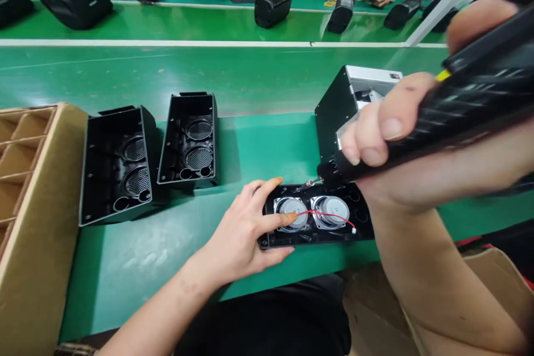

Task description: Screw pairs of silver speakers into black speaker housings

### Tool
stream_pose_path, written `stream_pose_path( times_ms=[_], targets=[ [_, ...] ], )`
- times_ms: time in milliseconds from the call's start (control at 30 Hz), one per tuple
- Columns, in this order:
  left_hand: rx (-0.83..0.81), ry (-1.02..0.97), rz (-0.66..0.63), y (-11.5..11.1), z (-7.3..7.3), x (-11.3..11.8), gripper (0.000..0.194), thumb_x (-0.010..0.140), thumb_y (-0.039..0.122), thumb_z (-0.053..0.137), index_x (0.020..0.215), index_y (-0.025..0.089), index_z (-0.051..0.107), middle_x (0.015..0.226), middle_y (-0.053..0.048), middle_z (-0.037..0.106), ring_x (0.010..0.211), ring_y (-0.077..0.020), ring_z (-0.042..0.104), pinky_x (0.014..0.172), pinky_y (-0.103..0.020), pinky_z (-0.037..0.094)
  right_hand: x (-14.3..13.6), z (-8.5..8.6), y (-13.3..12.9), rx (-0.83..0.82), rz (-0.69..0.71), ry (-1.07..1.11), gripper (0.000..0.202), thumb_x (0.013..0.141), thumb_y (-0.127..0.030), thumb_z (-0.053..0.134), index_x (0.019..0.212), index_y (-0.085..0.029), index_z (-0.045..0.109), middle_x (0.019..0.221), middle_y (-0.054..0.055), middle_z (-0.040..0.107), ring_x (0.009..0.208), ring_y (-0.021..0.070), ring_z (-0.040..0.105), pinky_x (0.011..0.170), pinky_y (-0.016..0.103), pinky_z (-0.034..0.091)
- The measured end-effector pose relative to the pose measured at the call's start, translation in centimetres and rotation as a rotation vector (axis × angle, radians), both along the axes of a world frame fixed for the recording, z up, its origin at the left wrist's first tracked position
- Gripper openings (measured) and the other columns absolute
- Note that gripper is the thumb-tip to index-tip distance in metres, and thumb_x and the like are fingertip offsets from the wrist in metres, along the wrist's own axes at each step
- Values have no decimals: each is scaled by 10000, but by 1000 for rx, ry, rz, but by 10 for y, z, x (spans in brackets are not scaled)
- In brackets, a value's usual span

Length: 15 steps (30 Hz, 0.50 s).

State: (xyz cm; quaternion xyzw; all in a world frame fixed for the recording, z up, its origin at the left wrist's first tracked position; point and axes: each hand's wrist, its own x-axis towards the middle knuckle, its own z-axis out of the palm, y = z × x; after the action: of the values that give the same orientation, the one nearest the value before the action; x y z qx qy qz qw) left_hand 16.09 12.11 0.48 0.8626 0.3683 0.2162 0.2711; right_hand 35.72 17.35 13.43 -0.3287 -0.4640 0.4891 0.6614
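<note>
A black speaker panel [311, 235] lies on the green bench, with two round silver drivers and a red wire ending in a white plug. My left hand [250, 225] is spread over the panel's left end, fingertips on its edges and one finger on the left driver [294, 212]. My right hand [392, 117] is wrapped round a black power screwdriver [471, 89]. The driver's bit [312, 182] points at the panel's far edge, between the two drivers; whether it touches a screw cannot be told.
Two open black speaker housings [112, 167] [189, 133] stand to the left, beside a divided cardboard box [41, 194]. A black and silver machine [337, 111] stands behind the panel. Across the green conveyor [187, 67], other people's hands handle black parts.
</note>
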Motion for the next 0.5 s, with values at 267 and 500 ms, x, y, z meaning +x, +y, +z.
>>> stream_pose_path(
  times_ms=[267,500],
  targets=[
    [-3,-8,-2,0,-1,0,461,810,404,814,1254,314,728,1621,-105,353,1413,-354,369,1150,-567,431,-35,-34,1,2,41,58,580,810,-783,651,1004,-237,621,524,-51,553,359,131,447,348,272,370],
    [4,-7,7,-1,-2,0,460,823,395,804,1270,320,721,1617,-101,358,1408,-352,369,1146,-568,437,-37,-44,5,-34,71,66,569,790,-769,689,970,-235,607,526,-53,542,363,132,447,343,276,346]
  ],
)
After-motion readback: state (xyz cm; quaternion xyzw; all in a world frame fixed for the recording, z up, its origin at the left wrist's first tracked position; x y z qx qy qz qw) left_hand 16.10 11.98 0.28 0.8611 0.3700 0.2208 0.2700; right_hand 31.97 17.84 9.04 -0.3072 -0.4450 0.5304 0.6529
